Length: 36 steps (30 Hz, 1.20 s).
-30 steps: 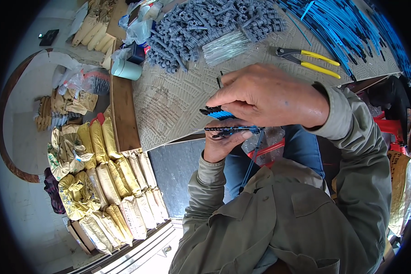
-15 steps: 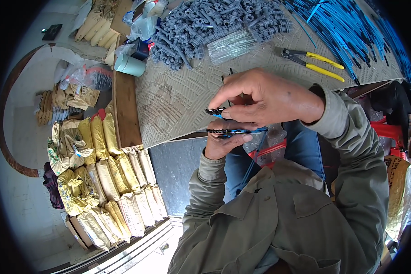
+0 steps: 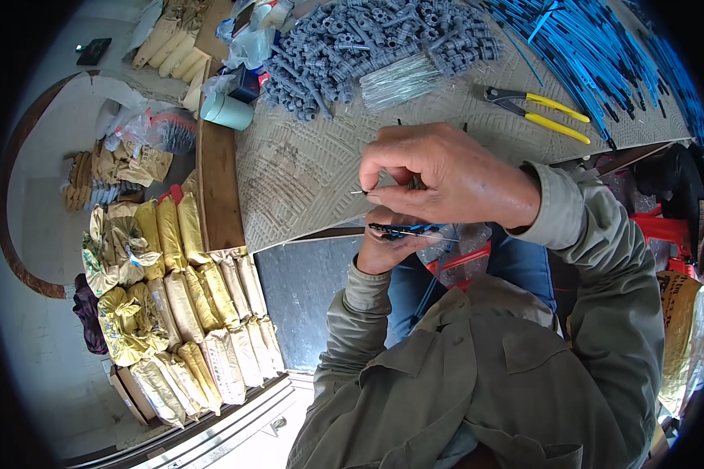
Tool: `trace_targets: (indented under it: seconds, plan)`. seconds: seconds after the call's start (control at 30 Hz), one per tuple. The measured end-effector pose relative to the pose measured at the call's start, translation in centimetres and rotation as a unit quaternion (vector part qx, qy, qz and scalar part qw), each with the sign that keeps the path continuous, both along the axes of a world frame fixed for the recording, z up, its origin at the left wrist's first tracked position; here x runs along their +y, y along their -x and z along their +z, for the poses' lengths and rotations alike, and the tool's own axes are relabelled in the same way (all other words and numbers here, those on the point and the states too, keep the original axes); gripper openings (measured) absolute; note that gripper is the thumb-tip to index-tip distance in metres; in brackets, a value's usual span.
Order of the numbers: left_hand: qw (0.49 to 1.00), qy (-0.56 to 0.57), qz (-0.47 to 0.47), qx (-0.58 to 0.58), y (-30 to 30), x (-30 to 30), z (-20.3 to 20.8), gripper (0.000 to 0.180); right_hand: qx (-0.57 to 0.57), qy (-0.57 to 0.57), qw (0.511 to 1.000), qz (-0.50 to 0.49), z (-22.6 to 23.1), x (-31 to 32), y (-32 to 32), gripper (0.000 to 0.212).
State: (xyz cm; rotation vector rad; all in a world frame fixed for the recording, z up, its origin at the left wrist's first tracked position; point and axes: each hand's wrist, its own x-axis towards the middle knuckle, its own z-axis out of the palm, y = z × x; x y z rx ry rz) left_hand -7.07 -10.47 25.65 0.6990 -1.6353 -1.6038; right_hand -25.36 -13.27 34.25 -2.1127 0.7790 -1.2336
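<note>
Pinching thin dark pin point(image 3: 357, 192) in right hand point(image 3: 455, 176); clamping slim black-and-blue strips point(image 3: 399, 230) in left hand point(image 3: 386, 252), below-left of yellow-handled metal pliers point(image 3: 555, 107); seemingly midway; remainder unclear.

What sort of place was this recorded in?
Probably a small hand-assembly workshop: a heap of grey plastic parts and yellow-handled pliers lie on the worktable, and many long yellowish packages are stacked to its left.
</note>
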Motion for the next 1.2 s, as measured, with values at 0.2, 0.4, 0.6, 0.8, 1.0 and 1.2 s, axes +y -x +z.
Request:
trace_targets:
  seconds: [0.2, 0.4, 0.6, 0.8, 1.0, 1.2]
  plan:
    - [0.999, 0.006, -0.011, 0.031, 1.9, 0.0, 1.9, 0.027, 0.106, -0.01, 0.994, -0.026, 2.3, 1.7, 4.6, 0.016]
    - [0.997, -0.02, -0.022, 0.064, 2.2, -0.2, 1.9, 0.028, 0.142, -0.036, 0.988, -0.05, 0.9, 2.1, 5.5, 0.012]
    - [0.996, -0.019, -0.039, 0.075, 2.5, -0.5, 1.6, 0.029, 0.074, -0.082, 0.992, -0.053, -4.2, 1.0, 7.9, 0.03]
    - [0.998, -0.009, -0.051, 0.047, 2.1, -0.5, 1.9, 0.03, 0.262, 0.031, 0.965, 0.0, -7.5, -0.5, 5.4, 0.052]
    - [0.995, 0.005, -0.094, 0.039, 1.7, -0.6, 1.4, 0.03, 0.385, 0.094, 0.917, 0.036, -8.4, -1.6, 4.7, 0.057]
    - [0.983, 0.15, -0.103, 0.036, 1.7, -0.6, -0.1, 0.04, 0.379, 0.075, 0.92, 0.061, -8.7, -1.8, 4.5, 0.064]
